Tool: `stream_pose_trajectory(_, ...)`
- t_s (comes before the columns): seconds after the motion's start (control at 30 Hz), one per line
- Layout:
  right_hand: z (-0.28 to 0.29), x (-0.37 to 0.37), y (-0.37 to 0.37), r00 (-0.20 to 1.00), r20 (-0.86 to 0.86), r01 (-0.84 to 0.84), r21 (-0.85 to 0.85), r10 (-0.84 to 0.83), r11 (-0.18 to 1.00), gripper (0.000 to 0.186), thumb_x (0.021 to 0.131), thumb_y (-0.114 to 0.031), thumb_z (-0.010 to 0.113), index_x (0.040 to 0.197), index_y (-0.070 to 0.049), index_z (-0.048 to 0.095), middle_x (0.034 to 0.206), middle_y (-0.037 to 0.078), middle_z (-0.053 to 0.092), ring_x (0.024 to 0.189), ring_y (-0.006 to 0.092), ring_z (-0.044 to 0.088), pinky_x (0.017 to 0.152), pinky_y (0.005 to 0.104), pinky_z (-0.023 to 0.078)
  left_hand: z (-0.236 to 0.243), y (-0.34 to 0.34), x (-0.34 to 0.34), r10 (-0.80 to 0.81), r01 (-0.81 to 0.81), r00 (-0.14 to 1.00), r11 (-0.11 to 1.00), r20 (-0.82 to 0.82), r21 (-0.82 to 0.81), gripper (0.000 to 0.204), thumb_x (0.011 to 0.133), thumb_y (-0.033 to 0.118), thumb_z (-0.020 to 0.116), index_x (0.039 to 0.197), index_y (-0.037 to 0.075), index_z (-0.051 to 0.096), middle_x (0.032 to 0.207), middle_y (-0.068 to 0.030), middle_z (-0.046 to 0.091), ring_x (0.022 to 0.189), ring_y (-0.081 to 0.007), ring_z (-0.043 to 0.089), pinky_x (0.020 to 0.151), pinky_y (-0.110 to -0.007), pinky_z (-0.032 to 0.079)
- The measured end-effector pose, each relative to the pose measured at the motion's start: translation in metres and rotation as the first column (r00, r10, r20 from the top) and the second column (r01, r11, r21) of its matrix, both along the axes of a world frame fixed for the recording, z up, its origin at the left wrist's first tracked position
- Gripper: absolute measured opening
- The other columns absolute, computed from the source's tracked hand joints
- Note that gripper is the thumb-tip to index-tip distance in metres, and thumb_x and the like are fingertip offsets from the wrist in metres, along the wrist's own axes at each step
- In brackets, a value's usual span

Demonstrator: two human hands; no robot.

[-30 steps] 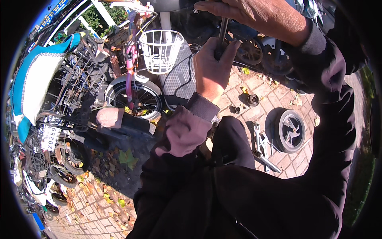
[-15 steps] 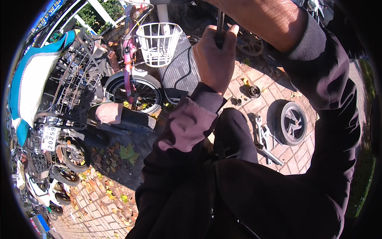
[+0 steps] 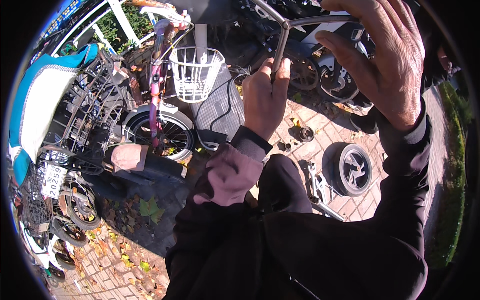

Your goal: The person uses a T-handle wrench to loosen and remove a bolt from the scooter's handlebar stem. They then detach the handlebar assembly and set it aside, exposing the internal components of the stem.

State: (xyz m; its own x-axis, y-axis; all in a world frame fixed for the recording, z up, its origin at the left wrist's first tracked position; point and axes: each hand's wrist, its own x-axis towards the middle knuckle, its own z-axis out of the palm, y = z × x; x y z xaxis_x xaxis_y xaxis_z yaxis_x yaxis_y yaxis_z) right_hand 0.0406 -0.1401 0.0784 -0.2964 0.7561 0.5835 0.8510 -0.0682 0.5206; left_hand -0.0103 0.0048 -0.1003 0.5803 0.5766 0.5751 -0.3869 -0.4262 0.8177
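My left hand (image 3: 262,100) is wrapped round the lower arm of a three-armed metal Y-shaped wrench (image 3: 284,25), held upright above the paving at the top centre. At the upper right, my right hand (image 3: 380,65) has its thumb and fingers spread beside the tool's right arm; whether a fingertip touches it I cannot tell. The wrench's far end is cut off at the top edge, and dark vehicle parts lie behind it. Below my hands, a dark round metal part (image 3: 306,134) and a smaller one (image 3: 285,146) rest on the bricks.
A small loose wheel (image 3: 354,170) lies right of several silver tools (image 3: 318,187). A pink bicycle (image 3: 157,85) with a white basket (image 3: 195,75) stands beside a grey footboard (image 3: 215,115). Parked two-wheelers (image 3: 80,210) crowd the left, one under a teal-and-white cover (image 3: 42,100). Dark wheels (image 3: 335,85) stand behind.
My right hand has moved right from over the tool and spread open, exposing the wrench's branching arms. My left hand still grips it. The view has shifted slightly.
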Motion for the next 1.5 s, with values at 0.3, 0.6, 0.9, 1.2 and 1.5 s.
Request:
stream_pose_trajectory(0.3, -0.051, 0.074, 0.014, 0.645, -0.703, -0.300, 0.127, 0.300, 0.945, 0.037, 0.089, -0.036, 0.076, 0.108, -0.005, 0.067, 0.112, 0.005, 0.066, 0.103, 0.0171, 0.061, 0.086, 0.0305, 0.052, -0.001, 0.000, 0.002, -0.081, 0.075, 0.996, 0.990, -0.041, -0.120, 0.032, 0.103, 0.029, 0.056, 0.094, -0.001, 0.066, 0.062, -0.0062, 0.054, 0.053, -0.0157, 0.048, 0.052, -0.033, 0.038)
stream_pose_trajectory(0.6, -0.052, 0.085, 0.045, 0.135, -0.841, -0.536, 0.383, 0.524, 0.752, 0.059, 0.085, -0.033, 0.081, 0.131, -0.005, 0.059, 0.122, 0.011, 0.064, 0.118, 0.0205, 0.056, 0.097, 0.0342, 0.047, -0.013, 0.002, 0.003, -0.156, 0.132, 0.984, 0.962, -0.083, -0.237, 0.033, 0.105, 0.034, 0.052, 0.098, 0.004, 0.061, 0.068, 0.0051, 0.045, 0.052, -0.0029, 0.040, 0.044, -0.020, 0.030)
stream_pose_trajectory(0.9, -0.018, 0.082, 0.087, 0.893, -0.122, -0.441, -0.036, 0.434, 0.897, 0.029, 0.087, -0.051, 0.066, 0.098, -0.027, 0.079, 0.131, -0.006, 0.065, 0.132, 0.0317, 0.047, 0.104, 0.0482, 0.039, -0.026, 0.015, 0.000, 0.048, -0.039, 0.987, 0.998, -0.156, 0.056, 0.036, 0.106, 0.030, 0.051, 0.105, -0.004, 0.061, 0.080, 0.0001, 0.056, 0.071, -0.0066, 0.047, 0.059, -0.024, 0.039)
stream_pose_trajectory(1.2, -0.039, 0.057, 0.087, 0.990, -0.133, 0.048, 0.108, -0.034, 0.993, 0.058, 0.084, -0.059, 0.063, 0.055, -0.009, 0.062, 0.051, 0.010, 0.055, 0.048, 0.0295, 0.057, 0.049, 0.0373, 0.040, -0.009, -0.008, 0.009, -0.102, 0.095, 0.995, 0.932, -0.004, -0.350, 0.030, 0.103, 0.029, 0.056, 0.083, 0.007, 0.054, 0.058, 0.0073, 0.040, 0.043, -0.0009, 0.031, 0.039, -0.020, 0.022)
stream_pose_trajectory(1.5, -0.039, 0.026, 0.072, 0.963, -0.097, 0.256, 0.054, -0.250, 0.965, 0.049, 0.077, -0.045, 0.073, 0.079, -0.002, 0.048, 0.051, 0.003, 0.053, 0.049, 0.0187, 0.059, 0.043, 0.0342, 0.034, -0.011, -0.006, 0.007, -0.094, 0.096, 0.995, 0.964, 0.019, -0.248, 0.035, 0.107, 0.033, 0.046, 0.083, 0.007, 0.052, 0.059, 0.0047, 0.039, 0.045, -0.0028, 0.034, 0.040, -0.022, 0.024)
